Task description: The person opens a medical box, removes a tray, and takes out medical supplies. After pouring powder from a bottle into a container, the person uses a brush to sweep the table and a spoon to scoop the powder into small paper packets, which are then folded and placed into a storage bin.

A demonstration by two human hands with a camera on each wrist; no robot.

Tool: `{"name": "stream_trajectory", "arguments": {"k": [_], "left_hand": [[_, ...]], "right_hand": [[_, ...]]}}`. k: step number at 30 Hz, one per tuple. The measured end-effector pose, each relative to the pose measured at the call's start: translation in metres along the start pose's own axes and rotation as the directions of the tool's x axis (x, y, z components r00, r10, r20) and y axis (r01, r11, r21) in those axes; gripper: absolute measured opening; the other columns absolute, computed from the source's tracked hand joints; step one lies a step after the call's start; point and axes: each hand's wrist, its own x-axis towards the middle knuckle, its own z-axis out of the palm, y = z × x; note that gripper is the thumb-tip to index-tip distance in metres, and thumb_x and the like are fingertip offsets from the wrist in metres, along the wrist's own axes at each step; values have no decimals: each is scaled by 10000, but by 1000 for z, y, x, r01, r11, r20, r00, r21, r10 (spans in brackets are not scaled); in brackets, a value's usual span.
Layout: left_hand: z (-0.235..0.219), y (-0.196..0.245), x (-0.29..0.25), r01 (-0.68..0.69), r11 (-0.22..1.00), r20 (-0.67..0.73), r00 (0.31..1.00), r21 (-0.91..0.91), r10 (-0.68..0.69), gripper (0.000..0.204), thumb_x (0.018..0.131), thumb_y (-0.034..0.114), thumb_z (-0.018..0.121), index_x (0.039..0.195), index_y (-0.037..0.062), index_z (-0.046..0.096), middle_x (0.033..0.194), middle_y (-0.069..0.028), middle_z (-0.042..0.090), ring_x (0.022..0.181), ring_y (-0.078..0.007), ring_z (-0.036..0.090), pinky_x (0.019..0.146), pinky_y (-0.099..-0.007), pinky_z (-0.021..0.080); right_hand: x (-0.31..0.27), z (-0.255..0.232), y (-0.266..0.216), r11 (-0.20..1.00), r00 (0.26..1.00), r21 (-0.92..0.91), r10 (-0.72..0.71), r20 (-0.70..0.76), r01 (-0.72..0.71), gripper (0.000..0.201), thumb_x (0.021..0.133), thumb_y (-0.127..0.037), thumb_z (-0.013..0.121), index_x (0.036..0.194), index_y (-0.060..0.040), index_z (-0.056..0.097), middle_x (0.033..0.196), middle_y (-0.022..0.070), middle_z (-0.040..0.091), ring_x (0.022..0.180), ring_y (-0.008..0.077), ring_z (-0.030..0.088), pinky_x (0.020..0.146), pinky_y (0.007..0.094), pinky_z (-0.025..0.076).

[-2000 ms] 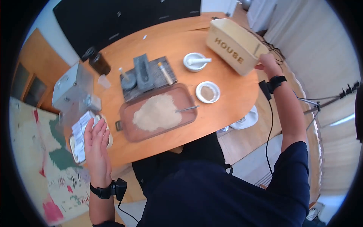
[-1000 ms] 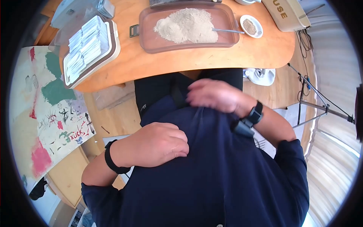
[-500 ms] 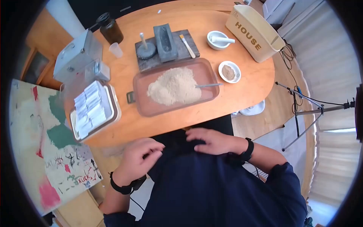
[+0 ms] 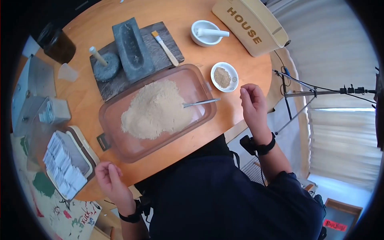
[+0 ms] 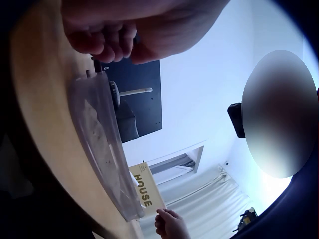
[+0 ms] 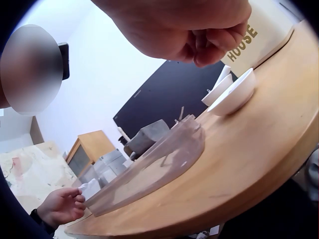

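Observation:
My left hand [image 4: 113, 182], fingers loosely curled and holding nothing, is over the table's front edge, beside the container of white paper packets [image 4: 66, 160]. My right hand [image 4: 254, 106] hovers off the table's right front edge, below a small white dish [image 4: 224, 77] of brown powder. Its fingers are bent in and nothing shows between them, also in the right wrist view. Between the hands lies a translucent pinkish tray [image 4: 120, 149] with a heap of pale powder [image 4: 156, 110]. A thin metal tool [image 4: 202, 102] leans on its right rim.
Behind the tray, a dark board [image 4: 105, 93] bears a stone trough [image 4: 134, 50], a stone wheel with a handle [image 4: 107, 67] and a brush [image 4: 166, 49]. Further right are a mortar with pestle [image 4: 206, 34] and a cream HOUSE bin [image 4: 246, 26]. A brown jar [image 4: 58, 44] stands at left.
My right hand left the bin's end, and both hands came together at my lap. Now they have spread apart and risen toward the table's front edge. The head view has shifted.

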Motion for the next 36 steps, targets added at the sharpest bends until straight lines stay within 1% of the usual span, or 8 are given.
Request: {"name": "stream_trajectory", "arguments": {"k": [5,8,9,13,22,29,31,36], "left_hand": [[6,-5,-1,20,998,1,1000,51,-20,128,1010,56,511,1135,40,487,966,-30,521,774,-70,485,673,-201,406],[6,-14,-3,-5,997,-48,999,71,9,134,1007,43,500,1139,39,477,979,-41,526,779,-74,491,666,-199,407],[5,-19,-5,-44,995,-46,998,93,48,125,1013,44,494,1137,41,479,972,-41,531,769,-75,488,654,-197,398],[10,-27,-12,-134,987,-75,987,90,141,115,1014,28,481,1127,50,483,968,-45,539,760,-79,488,643,-200,397],[10,-30,-10,-57,987,-83,994,153,70,86,1026,47,475,1110,49,489,975,-34,539,768,-74,496,661,-203,412],[17,8,-3,-109,989,-106,987,102,119,83,1016,50,470,1094,53,496,925,-46,530,767,-82,470,640,-208,381],[21,18,12,-390,920,98,918,42,385,97,1000,31,471,1091,53,496,929,-72,528,773,-116,479,661,-237,395],[48,49,54,-441,846,143,856,-299,497,109,1003,49,471,1103,32,510,936,-98,540,778,-137,491,671,-260,403]], "right_hand": [[30,-8,10,945,975,-274,-208,-72,181,314,900,-113,723,1158,2,586,1030,81,642,857,131,604,641,246,476],[49,-20,17,878,904,-290,-287,318,380,784,787,-269,837,1417,-13,445,1405,185,507,1254,330,524,995,405,472],[57,-22,20,862,862,-279,-289,416,423,959,729,-331,872,1483,-16,369,1510,201,416,1373,365,427,1119,435,385],[74,-11,31,851,782,-138,-387,489,507,1008,702,-348,885,1492,-12,359,1505,210,420,1385,374,419,1150,440,348],[75,-16,51,903,789,-12,-368,491,429,986,711,-302,881,1489,-1,356,1517,232,394,1383,399,411,1154,441,341],[86,-16,38,846,725,-101,-380,574,524,998,700,-300,887,1492,-22,349,1501,233,403,1369,404,418,1143,439,357],[88,-12,41,852,735,-77,-397,550,518,948,687,-283,891,1445,-12,390,1448,222,439,1337,389,445,1132,430,366],[89,-3,44,912,785,36,-372,495,409,827,674,-225,870,1345,-5,439,1331,175,488,1277,335,485,1102,401,384]]}}
